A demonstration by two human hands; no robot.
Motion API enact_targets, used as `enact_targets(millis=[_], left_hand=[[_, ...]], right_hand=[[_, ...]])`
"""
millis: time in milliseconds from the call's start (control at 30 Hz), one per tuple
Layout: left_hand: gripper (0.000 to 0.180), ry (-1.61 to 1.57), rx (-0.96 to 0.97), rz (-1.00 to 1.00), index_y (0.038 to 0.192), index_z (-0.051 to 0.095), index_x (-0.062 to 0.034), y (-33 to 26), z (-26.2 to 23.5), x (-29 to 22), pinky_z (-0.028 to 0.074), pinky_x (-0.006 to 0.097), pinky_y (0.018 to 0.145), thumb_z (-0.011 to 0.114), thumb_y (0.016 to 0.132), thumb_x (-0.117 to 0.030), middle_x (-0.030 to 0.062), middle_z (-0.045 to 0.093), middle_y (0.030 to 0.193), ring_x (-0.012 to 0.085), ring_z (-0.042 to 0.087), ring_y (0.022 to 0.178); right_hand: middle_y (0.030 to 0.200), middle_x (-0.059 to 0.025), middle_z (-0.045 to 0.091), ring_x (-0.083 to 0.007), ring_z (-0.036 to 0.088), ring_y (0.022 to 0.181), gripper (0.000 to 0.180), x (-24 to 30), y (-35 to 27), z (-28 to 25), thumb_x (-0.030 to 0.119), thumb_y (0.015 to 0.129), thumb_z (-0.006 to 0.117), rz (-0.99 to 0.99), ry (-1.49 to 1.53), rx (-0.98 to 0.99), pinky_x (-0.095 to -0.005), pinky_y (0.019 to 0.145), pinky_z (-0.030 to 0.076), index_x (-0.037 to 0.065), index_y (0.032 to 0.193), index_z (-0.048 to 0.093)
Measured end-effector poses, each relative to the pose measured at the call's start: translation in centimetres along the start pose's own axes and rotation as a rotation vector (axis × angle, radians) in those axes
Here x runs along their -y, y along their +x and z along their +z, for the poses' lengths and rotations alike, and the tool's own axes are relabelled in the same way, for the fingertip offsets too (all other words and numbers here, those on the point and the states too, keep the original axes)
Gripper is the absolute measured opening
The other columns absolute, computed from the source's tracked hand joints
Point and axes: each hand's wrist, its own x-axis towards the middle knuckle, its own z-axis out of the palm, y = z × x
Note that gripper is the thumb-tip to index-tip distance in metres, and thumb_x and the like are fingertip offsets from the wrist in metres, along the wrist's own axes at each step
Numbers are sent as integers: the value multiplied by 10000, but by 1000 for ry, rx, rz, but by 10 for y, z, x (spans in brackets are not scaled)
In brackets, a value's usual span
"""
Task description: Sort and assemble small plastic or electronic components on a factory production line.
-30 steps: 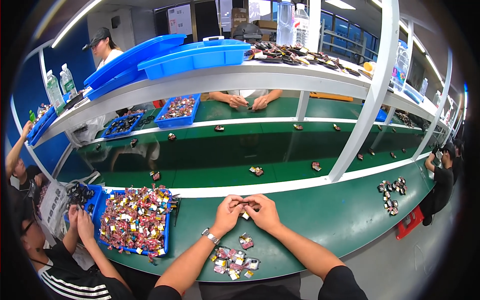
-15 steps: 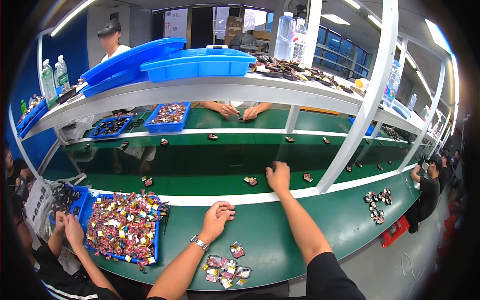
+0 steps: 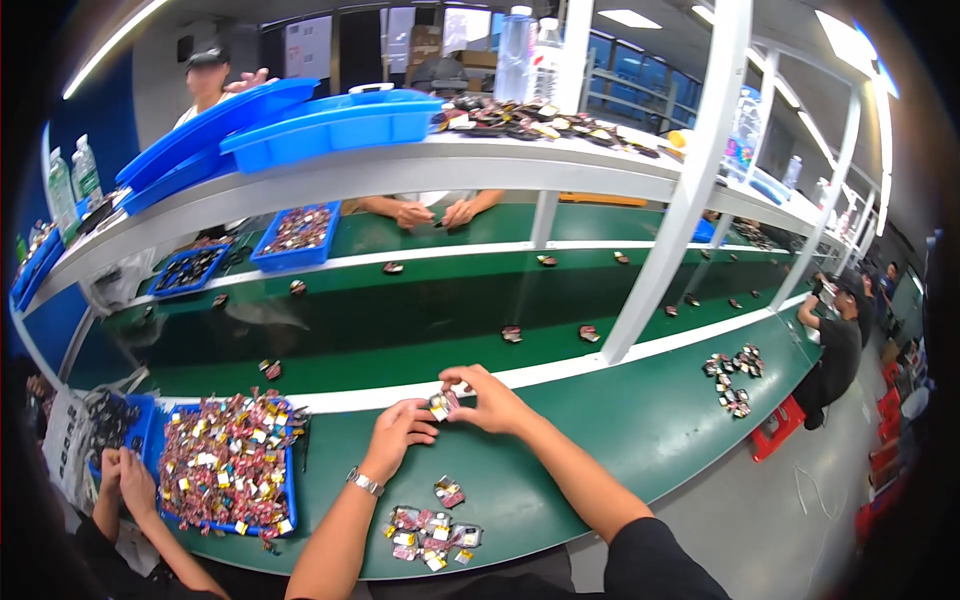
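1. A small red-and-silver packet [image 3: 440, 404] sat pinched between both hands' fingertips.
2. A loose heap of like packets [image 3: 430, 528] lay just below the grip, near the table edge.
3. A blue tray [image 3: 288, 478] heaped with packets stood left of the grip.
4. Another pile [image 3: 733, 378] lay far right.

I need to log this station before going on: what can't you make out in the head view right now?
- Small part: too small, and mostly covered by the left hand and right hand pinching it.
- Pile of small pieces by the table edge: too small to tell apart.
- Blue bin: contents a blur of wrappers.
- Far conveyor items: tiny, bent by the fisheye.
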Motion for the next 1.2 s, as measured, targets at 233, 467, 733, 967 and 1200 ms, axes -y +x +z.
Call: enact_targets(millis=[233,467,733,967,1200], left_hand=[[383,28,282,-130,1310,481,43,5,9,-1,564,282,778,499,999,-180,123,624,1113,178,648,918],[325,-61,145,-90,1300,477,-25,-1,11,-1,560,324,843,499,986,-105,108,608,1156,181,640,966],[357,99,166,4,1355,467,-12,-1,16,-8,539,334,928,443,1004,-73,105,605,1185,184,610,1066],[308,13,87,-42,1297,488,10,-2,18,0,552,335,919,433,1002,-58,102,611,1132,184,616,1050],[267,12,157,-32,1256,488,-3,0,15,5,542,340,925,453,1003,-79,108,614,1132,185,620,1051]], right_hand=[[1135,-110,612,-297,541,1116,538,27,-25,-10,79,704,772,-66,-114,103,-388,971,456,82,1210,590],[1153,-79,617,-272,582,1059,378,21,-33,19,69,722,756,-156,-289,-211,-363,857,519,96,1085,656],[1130,-77,604,-276,588,994,268,19,-27,18,45,715,717,-276,-352,-248,-384,838,509,70,977,664],[1130,-82,594,-273,577,1029,224,17,-28,19,43,721,713,-328,-379,-206,-378,850,503,71,938,669],[1241,-108,543,-314,496,1173,135,9,-23,8,80,765,716,-241,-200,47,-399,978,432,66,876,642]])
